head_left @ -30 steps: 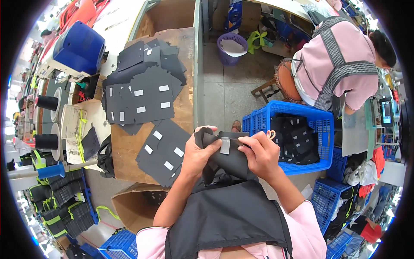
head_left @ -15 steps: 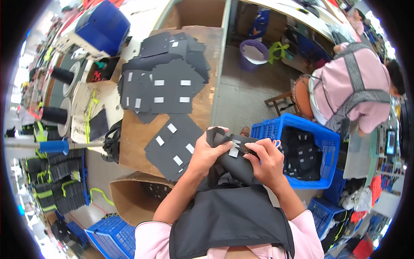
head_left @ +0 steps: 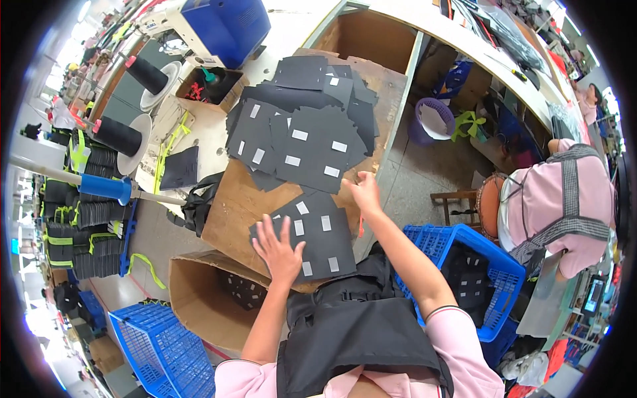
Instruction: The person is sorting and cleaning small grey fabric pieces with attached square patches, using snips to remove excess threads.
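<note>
My left hand point(head_left: 277, 249) is open, its fingers spread at the left edge of a black fabric panel point(head_left: 317, 242) with several white patches. That panel lies near the front edge of the wooden table point(head_left: 242, 202). My right hand point(head_left: 363, 192) is partly curled, just right of a pile of similar black panels point(head_left: 318, 136). An orange-red loop point(head_left: 361, 227) shows below that palm, the handle of thread snips; their blades are hidden by the hand.
Below the table's front stands a cardboard box point(head_left: 189, 302) with black pieces inside. Blue crates stand left point(head_left: 162, 345) and right point(head_left: 494, 308). At the back left are a sewing machine point(head_left: 225, 30) and black thread cones point(head_left: 118, 134). A co-worker point(head_left: 557, 199) sits at the right.
The black piece held in both hands has left them, and a panel lies flat before me. Both hands have moved forward over the table; the left has opened. The view has turned left.
</note>
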Demonstrator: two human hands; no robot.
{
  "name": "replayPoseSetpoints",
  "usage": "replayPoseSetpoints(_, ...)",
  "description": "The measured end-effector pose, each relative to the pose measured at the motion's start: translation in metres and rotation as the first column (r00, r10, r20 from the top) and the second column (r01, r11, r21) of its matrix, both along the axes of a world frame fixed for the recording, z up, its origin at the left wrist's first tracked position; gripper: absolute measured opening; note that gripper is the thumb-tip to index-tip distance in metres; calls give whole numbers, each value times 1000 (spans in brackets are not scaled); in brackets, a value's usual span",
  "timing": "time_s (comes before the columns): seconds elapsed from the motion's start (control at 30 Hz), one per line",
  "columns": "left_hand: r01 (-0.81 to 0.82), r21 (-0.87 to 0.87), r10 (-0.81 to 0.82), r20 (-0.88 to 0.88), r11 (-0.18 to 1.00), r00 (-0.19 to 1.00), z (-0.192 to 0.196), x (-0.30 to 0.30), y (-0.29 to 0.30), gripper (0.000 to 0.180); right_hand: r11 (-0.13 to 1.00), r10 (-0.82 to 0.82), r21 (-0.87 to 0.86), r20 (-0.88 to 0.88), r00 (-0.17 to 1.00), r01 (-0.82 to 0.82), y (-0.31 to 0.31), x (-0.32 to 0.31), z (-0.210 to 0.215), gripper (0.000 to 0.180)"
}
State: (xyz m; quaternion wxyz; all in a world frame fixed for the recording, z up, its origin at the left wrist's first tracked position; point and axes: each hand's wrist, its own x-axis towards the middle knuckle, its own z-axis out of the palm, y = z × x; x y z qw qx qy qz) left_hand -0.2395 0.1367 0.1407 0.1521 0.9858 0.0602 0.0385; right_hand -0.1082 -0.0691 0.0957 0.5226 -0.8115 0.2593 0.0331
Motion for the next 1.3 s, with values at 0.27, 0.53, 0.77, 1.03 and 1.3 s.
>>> replayPoseSetpoints(0.27,-70,-35,71,29,997,997,-23,-7,17,55,929,60,-363,-42,997,-72,56,23,12,24)
replayPoseSetpoints(0.53,214,-275,-97,385,937,918,65,56,-18,82,985,174,-95,437,883,-147,-10,-24,92,15)
replayPoseSetpoints(0.77,237,-958,-570,106,161,815,109,94,-70,95,832,514,57,294,806,-552,-99,-110,181,9)
replayPoseSetpoints(1.03,-440,-898,-796,-271,8,541,116,43,-89,50,950,243,135,253,937,-283,-110,-144,167,7)
replayPoseSetpoints(1.3,-290,-956,-727,-234,49,646,135,36,-93,52,848,478,-454,429,767,-274,-64,-173,188,38)
